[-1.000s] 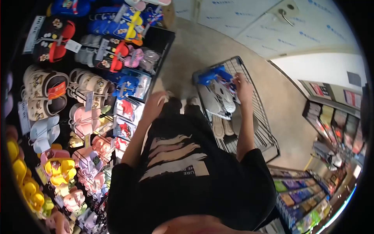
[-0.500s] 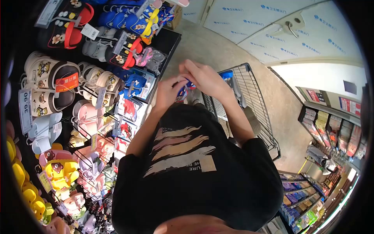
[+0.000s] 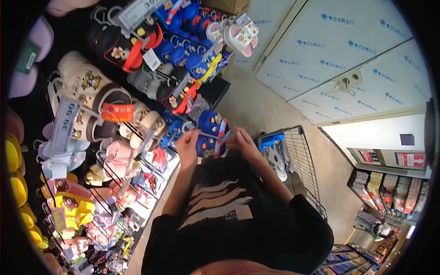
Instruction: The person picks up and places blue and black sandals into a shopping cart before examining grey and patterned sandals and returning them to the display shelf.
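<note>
A pair of blue children's clogs [image 3: 212, 120] hangs in front of my chest, one shoe above the other, with small colourful charms and red straps. My left hand [image 3: 187, 144] pinches the pale hanger strip at the left side of the clogs. At their right side, my right hand [image 3: 242, 140] has its fingers closed at the straps, on a small greyish piece like the strip's other end. Close behind my left hand, the shoe display [image 3: 158, 123] holds packaged blue shoes and beige clogs [image 3: 87, 80].
To my right stands a wire shopping cart [image 3: 308, 169] with grey-and-blue slippers [image 3: 277, 153] in it. Pale double doors [image 3: 316, 59] with a metal handle close off the far side. Store shelves [image 3: 385, 188] line the right.
The blue clogs have come up into fuller view, and my hands have moved apart to either side of them. My view has turned, bringing white-and-pink sandals into sight at the top.
</note>
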Motion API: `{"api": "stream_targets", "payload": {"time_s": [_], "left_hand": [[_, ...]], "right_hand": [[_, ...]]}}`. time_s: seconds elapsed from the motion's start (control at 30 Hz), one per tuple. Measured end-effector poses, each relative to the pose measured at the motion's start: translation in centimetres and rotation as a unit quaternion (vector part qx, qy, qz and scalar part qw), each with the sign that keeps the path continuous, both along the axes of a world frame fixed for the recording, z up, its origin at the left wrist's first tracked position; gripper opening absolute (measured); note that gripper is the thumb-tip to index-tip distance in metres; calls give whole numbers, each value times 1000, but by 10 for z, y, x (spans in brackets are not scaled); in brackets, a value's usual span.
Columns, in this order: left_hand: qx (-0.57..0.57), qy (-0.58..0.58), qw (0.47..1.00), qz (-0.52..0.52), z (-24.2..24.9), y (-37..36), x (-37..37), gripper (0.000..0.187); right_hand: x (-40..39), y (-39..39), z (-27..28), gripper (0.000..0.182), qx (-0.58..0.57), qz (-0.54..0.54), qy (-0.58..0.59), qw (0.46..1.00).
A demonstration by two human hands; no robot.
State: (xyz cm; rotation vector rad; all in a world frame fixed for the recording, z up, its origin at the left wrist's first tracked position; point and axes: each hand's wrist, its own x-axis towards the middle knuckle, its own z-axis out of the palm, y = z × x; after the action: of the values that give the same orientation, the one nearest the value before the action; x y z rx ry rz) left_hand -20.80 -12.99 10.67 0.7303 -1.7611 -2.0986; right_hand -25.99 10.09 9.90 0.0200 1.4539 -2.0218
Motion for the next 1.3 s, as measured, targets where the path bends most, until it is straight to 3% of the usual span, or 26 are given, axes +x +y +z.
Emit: {"api": "stream_targets", "payload": {"time_s": [0.03,0.13,0.3,0.37,0.4,0.47,0.6,0.67,0.8,1.0,1.03,1.17,1.3], "left_hand": [[44,4,999,9,2,-1,-2,14],[30,3,999,15,6,5,-8,14],[-45,91,994,-46,15,31,-35,13],[-73,92,991,-59,17,36,-50,14],[-102,96,988,-72,23,37,-60,14],[-145,73,983,-89,36,38,-83,15],[-236,39,965,-104,68,44,-140,19],[-243,100,960,-102,80,40,-178,19],[-201,110,972,-49,84,36,-234,20],[-123,74,987,-78,100,36,-288,17],[-60,102,986,-113,93,35,-294,26],[-37,162,978,-127,105,44,-307,46],[-60,164,979,-105,103,42,-298,49]], "right_hand": [[2,-3,5,42,-28,-26,-28,999],[-6,-6,0,41,14,-30,-30,999],[-32,-6,2,43,139,-18,91,986],[-42,-7,5,51,-115,-46,-27,992],[-49,-9,9,51,-117,-46,-28,992],[-66,-16,21,59,-240,-55,-59,967],[-125,-30,25,63,-284,-96,-18,954],[-148,-26,25,56,-326,-53,-22,944],[-202,-19,56,44,-358,-5,-19,933],[-265,-13,70,35,-321,-19,-17,947],[-276,-11,73,35,-317,-27,-15,948],[-321,-10,98,35,-330,-63,-9,942],[-386,-17,106,33,-379,-102,9,920]]}}
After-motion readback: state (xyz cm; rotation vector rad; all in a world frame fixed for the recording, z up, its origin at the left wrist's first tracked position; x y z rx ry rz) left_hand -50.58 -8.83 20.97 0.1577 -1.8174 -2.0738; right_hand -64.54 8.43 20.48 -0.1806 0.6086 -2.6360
